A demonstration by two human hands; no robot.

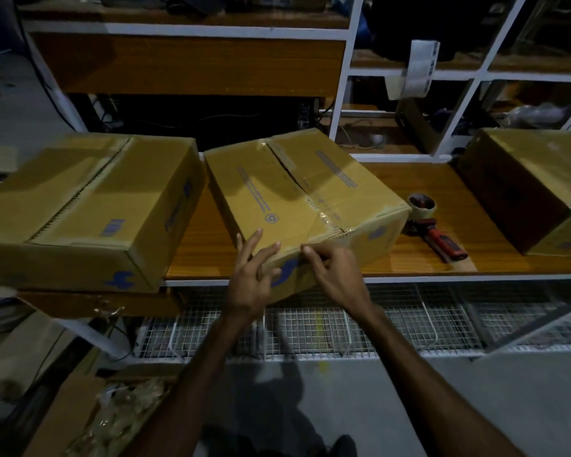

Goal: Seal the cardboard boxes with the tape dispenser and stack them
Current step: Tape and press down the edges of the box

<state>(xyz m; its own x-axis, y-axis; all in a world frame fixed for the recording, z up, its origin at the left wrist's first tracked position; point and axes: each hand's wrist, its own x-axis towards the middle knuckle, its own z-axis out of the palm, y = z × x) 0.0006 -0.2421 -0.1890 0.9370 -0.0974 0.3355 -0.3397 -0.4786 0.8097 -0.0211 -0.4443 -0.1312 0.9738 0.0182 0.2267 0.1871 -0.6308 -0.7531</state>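
The middle box sits askew on the wooden bench, its near corner jutting past the bench edge. Clear tape runs along its top seam and folds over the near edge. The left hand lies with fingers spread and straight against that near corner. The right hand touches the same edge where the tape comes down, fingers bent, fingertips pressing on the cardboard; it grips nothing.

The tape dispenser, with a red handle and a roll, lies on the bench just right of the middle box, apart from both hands. A left box stands close beside the middle one, hanging over the bench end. A right box is well apart and cut off by the frame.

Behind the bench rises white shelving with wooden boards, its dark bays hard to read. Wire mesh runs below the bench above a grey floor. An open carton at lower left holds a blurred pale filling.
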